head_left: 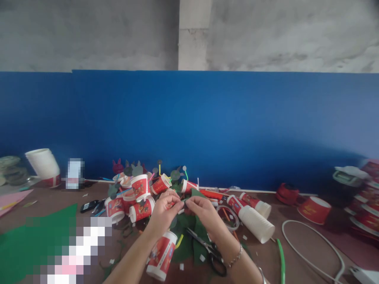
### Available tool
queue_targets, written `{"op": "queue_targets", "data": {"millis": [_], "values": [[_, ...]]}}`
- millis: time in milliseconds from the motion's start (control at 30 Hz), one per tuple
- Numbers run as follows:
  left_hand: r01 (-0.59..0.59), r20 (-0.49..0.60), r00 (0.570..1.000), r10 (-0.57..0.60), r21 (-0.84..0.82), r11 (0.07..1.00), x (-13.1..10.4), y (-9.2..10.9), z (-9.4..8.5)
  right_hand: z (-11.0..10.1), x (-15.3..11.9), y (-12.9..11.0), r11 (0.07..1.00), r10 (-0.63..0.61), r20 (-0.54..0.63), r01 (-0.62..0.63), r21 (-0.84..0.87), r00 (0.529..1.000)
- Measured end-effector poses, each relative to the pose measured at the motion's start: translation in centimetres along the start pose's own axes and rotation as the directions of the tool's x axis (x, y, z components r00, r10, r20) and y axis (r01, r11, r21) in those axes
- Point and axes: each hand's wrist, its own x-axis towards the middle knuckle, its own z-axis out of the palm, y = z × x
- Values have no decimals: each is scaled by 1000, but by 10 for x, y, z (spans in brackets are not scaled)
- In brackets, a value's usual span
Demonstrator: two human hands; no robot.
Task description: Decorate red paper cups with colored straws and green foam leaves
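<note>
My left hand (pixel 168 206) and my right hand (pixel 203 209) meet over the middle of the table, fingertips pinched close together. Whatever small thing lies between them is too blurred to name. Below my wrists, a red and white paper cup (pixel 162 255) lies tilted with a yellow bent straw (pixel 179 241) beside it. Black-handled scissors (pixel 209 248) rest under my right wrist on dark green paper (pixel 185 249). Left of my left hand are several red paper cups (pixel 142 210), some with straws and animal-shaped paper cutouts (pixel 137 169).
Stacked white cups (pixel 256 223) lie at right near a roll of clear tape (pixel 229 217). A white cable (pixel 314 227) loops farther right. Green sheets (pixel 38 240) cover the left side. A blue panel (pixel 189 118) bounds the table's back. Paper scraps are scattered about.
</note>
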Motion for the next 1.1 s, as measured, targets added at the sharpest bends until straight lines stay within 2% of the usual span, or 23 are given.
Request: {"op": "queue_targets", "data": {"millis": [133,200,267,300,367,400,433,500,633,833,933,1100], "values": [[54,58,996,-61,115,992,4,0,-6,-7,4,6,927,-170,-89,128,-352,981],[83,69,993,-99,202,976,4,-2,-16,-12,6,7,864,-252,-150,152,-479,956],[112,97,985,-145,282,953,2,-7,-31,-16,7,8,831,-291,-198,145,-537,936],[116,185,966,-179,307,945,1,-9,-39,-18,8,8,827,-288,-202,137,-545,936],[119,381,884,-269,373,920,-3,-13,-52,-21,9,9,830,-248,-176,116,-546,953],[124,456,827,-329,423,898,-4,-14,-56,-22,10,10,831,-224,-153,107,-545,962],[110,481,802,-354,463,880,-5,-15,-58,-23,11,11,835,-201,-132,99,-541,971],[88,487,781,-391,535,840,-6,-14,-56,-24,13,14,853,-151,-99,79,-516,984],[51,509,786,-352,514,856,-6,-8,-45,-28,15,18,892,-97,-84,49,-450,992],[147,447,848,-284,315,938,-4,2,-38,-37,17,17,910,-78,-48,51,-411,996],[151,425,869,-255,264,953,-3,2,-37,-39,17,17,915,-54,-33,36,-401,998],[151,432,865,-256,263,953,-3,2,-35,-36,18,21,914,-36,-22,24,-405,999]]}}
